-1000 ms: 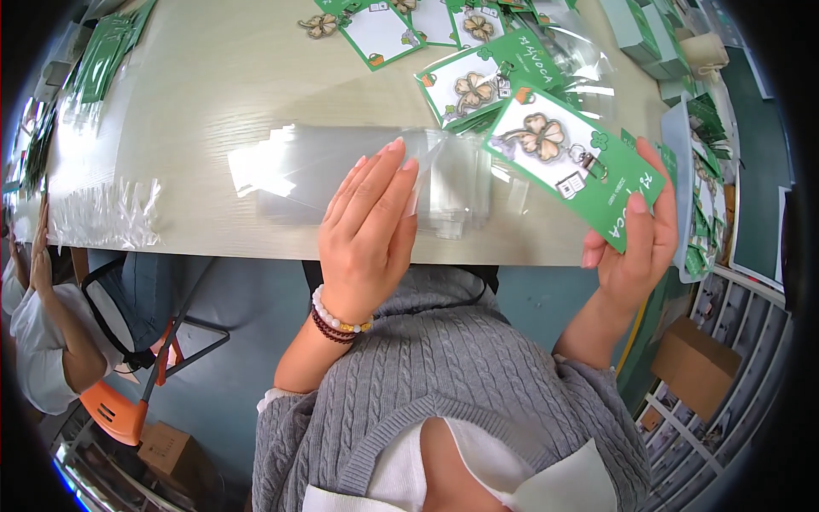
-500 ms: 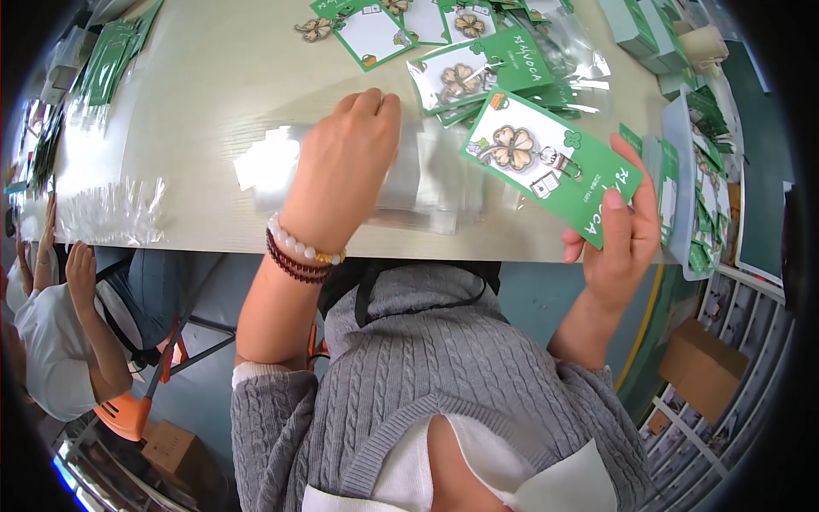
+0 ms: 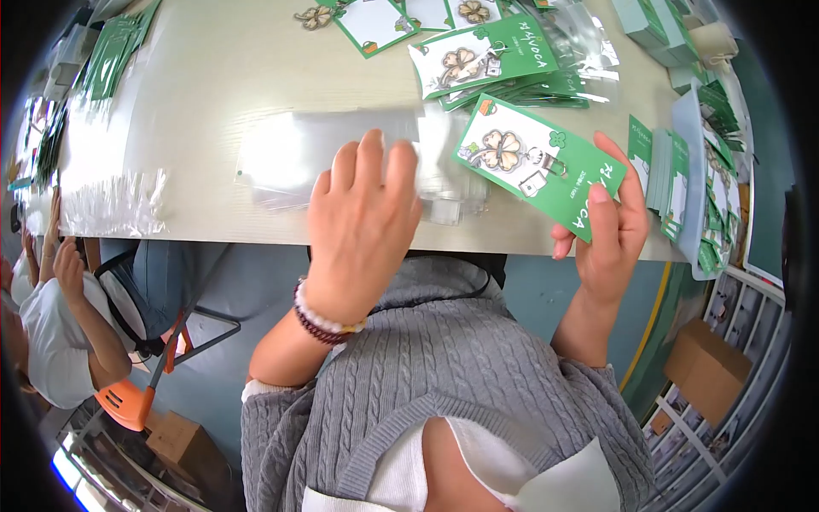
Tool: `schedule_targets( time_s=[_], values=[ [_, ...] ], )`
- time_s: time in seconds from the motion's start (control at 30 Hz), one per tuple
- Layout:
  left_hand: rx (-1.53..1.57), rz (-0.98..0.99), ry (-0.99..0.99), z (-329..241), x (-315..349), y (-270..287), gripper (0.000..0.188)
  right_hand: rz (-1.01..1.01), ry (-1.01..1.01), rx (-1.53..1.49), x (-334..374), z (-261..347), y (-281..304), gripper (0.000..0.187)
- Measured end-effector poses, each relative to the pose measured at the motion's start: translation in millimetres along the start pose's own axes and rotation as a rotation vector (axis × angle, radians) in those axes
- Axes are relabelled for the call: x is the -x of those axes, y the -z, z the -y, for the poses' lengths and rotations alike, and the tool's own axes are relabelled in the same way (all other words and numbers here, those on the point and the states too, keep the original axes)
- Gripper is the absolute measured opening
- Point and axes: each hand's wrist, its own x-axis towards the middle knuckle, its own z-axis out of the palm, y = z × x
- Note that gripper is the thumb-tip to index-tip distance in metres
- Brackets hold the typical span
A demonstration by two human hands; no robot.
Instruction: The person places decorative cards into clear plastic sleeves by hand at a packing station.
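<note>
My right hand (image 3: pixel 612 209) grips the green end of a green-and-white backing card (image 3: pixel 563 175) between thumb and fingers. A beige four-leaf clover charm (image 3: pixel 501 150) with small pendants is mounted on the card's white part. My left hand (image 3: pixel 363 218) is over the near edge of a stack of clear plastic bags (image 3: pixel 281 158), its fingers stretched forward and slightly apart, with nothing visible in them. Its fingertips are a little blurred, and whether they touch the bags I cannot tell. Beyond the held card lies a pile of bagged clover cards (image 3: pixel 486 60).
Loose cards (image 3: pixel 375 26) and a clover charm (image 3: pixel 313 17) lie at the far edge. Along the right are green boxes (image 3: pixel 640 26) and a pale bin (image 3: pixel 682 128) of cards. More clear packaging (image 3: pixel 115 205) is on the left, near another person (image 3: pixel 60 333).
My left hand has drawn back toward me and slightly right, and its fingers have straightened and spread. My right hand has shifted a little left with the card.
</note>
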Motion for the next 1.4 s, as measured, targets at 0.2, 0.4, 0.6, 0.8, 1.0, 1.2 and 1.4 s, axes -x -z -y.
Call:
schedule_targets(
  time_s=[0.2,0.4,0.6,0.8,1.0,1.2,1.4],
  values=[
    [0.098,-0.004,0.07,-3,-2,-12,0.039,0.043,-0.04,-0.041,5,-7,-4,0.043],
    [0.752,-0.118,0.158,2,-3,-20,0.059,0.046,-0.017,-0.144,14,-6,-30,0.045],
    [0.868,-0.162,0.158,-3,-5,-12,0.066,0.24,-0.023,-0.153,24,-12,-43,0.045],
    [0.753,-0.147,-0.03,5,-4,-30,0.069,0.315,-0.101,-0.04,19,-7,-35,0.042],
    [0.64,-0.075,-0.053,7,-2,-33,0.072,0.366,-0.214,-0.049,-2,9,-27,0.042],
    [0.628,-0.063,-0.087,6,-3,-29,0.072,0.42,-0.245,-0.058,-8,7,-28,0.043],
    [0.629,-0.052,-0.076,1,-1,-23,0.072,0.467,-0.288,-0.137,-12,-4,-40,0.045]
  ],
)
